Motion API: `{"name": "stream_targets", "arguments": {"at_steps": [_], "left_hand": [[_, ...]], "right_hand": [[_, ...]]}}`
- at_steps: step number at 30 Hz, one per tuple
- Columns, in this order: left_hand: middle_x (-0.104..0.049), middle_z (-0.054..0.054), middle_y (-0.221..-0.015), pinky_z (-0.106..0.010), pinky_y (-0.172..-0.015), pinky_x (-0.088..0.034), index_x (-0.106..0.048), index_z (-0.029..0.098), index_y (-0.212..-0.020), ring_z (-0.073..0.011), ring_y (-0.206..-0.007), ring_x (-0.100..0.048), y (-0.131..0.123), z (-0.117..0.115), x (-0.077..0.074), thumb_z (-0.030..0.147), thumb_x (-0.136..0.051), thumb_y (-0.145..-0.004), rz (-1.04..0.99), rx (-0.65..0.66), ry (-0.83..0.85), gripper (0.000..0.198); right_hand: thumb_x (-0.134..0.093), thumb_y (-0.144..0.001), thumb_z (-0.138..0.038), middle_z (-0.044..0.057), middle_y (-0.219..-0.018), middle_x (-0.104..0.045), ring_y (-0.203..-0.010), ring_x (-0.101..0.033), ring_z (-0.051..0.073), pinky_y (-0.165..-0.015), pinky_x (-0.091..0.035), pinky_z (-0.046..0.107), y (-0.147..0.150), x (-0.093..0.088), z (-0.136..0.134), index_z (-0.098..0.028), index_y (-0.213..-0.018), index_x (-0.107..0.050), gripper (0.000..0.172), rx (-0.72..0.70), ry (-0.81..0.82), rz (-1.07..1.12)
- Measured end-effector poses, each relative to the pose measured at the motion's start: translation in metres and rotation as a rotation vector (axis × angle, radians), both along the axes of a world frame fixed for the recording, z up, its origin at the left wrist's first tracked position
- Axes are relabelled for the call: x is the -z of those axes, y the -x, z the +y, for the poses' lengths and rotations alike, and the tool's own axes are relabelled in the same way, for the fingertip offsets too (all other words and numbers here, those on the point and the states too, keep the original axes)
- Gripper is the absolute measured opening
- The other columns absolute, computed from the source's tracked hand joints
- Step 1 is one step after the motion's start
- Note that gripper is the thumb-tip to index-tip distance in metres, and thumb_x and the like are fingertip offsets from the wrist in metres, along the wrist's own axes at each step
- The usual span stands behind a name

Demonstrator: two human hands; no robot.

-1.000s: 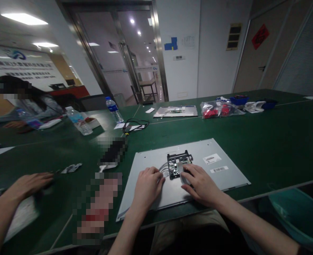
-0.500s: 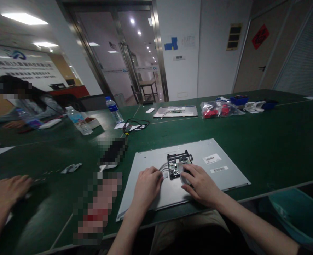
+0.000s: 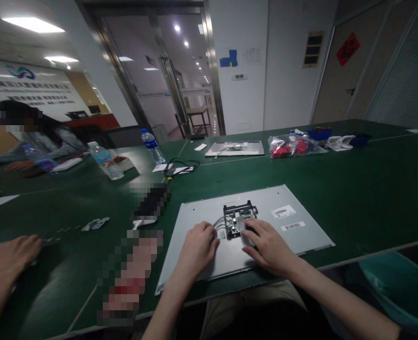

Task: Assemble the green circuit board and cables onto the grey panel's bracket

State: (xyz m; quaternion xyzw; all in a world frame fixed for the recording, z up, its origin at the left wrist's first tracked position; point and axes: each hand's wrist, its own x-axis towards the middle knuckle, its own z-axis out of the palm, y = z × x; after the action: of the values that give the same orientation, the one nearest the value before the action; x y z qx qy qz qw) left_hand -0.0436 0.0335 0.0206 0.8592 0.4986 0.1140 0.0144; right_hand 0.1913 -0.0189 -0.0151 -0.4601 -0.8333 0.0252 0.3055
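My left hand (image 3: 197,248) rested curled on the grey panel (image 3: 265,200), its fingertips at the pale wires (image 3: 217,223) running into the small board (image 3: 236,222); whether it pinched them I could not tell. My right hand (image 3: 268,245) lay half open over a flat grey piece (image 3: 246,234) just beside the board, fingers pressing on it rather than closed round it. The panel lay flat on the green worktop (image 3: 354,189) near its front edge, the board mounted about its middle.

I judged the panel wide, thin and stiff, best taken by its long edges. The board looked light and fragile, to be held by its black frame, and the wires soft, easily strained at the plug.

Another person's hand (image 3: 10,255) rested on the worktop far to my left.
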Motion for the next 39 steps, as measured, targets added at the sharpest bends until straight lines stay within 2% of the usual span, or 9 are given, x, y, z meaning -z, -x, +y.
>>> {"name": "stream_targets", "arguments": {"at_steps": [4, 17, 25, 39], "left_hand": [[-0.06, -0.009, -0.105, -0.036, -0.085, -0.042, -0.063, 0.018, -0.089, -0.0247, -0.1, -0.055, 0.002, 0.001, 0.003, 0.016, -0.061, -0.084, -0.015, 0.005, 0.009, 0.006], [-0.06, -0.008, -0.102, -0.035, -0.083, -0.043, -0.062, 0.017, -0.087, -0.0231, -0.095, -0.056, 0.002, 0.005, 0.008, 0.017, -0.061, -0.086, -0.039, 0.01, -0.021, 0.002], [-0.06, -0.008, -0.103, -0.035, -0.084, -0.042, -0.062, 0.018, -0.092, -0.0235, -0.095, -0.056, -0.003, 0.006, 0.007, 0.018, -0.055, -0.09, -0.04, -0.013, -0.072, 0.008], [-0.065, -0.007, -0.091, -0.036, -0.08, -0.04, -0.061, 0.019, -0.092, -0.0246, -0.088, -0.059, -0.014, 0.006, 0.009, 0.02, -0.047, -0.093, -0.004, -0.064, -0.121, 0.014]], "right_hand": [[-0.055, -0.093, -0.035, 0.012, -0.135, -0.051, -0.126, -0.044, 0.028, -0.107, -0.038, 0.048, 0.0, 0.002, 0.0, -0.019, -0.125, -0.055, 0.036, 0.002, -0.007, 0.003], [-0.052, -0.094, -0.037, 0.012, -0.136, -0.05, -0.127, -0.042, 0.029, -0.108, -0.037, 0.047, -0.001, 0.0, 0.0, -0.018, -0.126, -0.054, 0.037, 0.004, 0.018, -0.011], [-0.052, -0.094, -0.035, 0.012, -0.137, -0.05, -0.127, -0.043, 0.029, -0.108, -0.037, 0.048, -0.001, -0.001, 0.0, -0.018, -0.126, -0.053, 0.037, 0.004, 0.012, -0.005], [-0.054, -0.093, -0.035, 0.013, -0.137, -0.05, -0.127, -0.043, 0.028, -0.106, -0.039, 0.049, -0.001, 0.0, 0.001, -0.019, -0.128, -0.052, 0.039, 0.001, 0.001, -0.004]]}}
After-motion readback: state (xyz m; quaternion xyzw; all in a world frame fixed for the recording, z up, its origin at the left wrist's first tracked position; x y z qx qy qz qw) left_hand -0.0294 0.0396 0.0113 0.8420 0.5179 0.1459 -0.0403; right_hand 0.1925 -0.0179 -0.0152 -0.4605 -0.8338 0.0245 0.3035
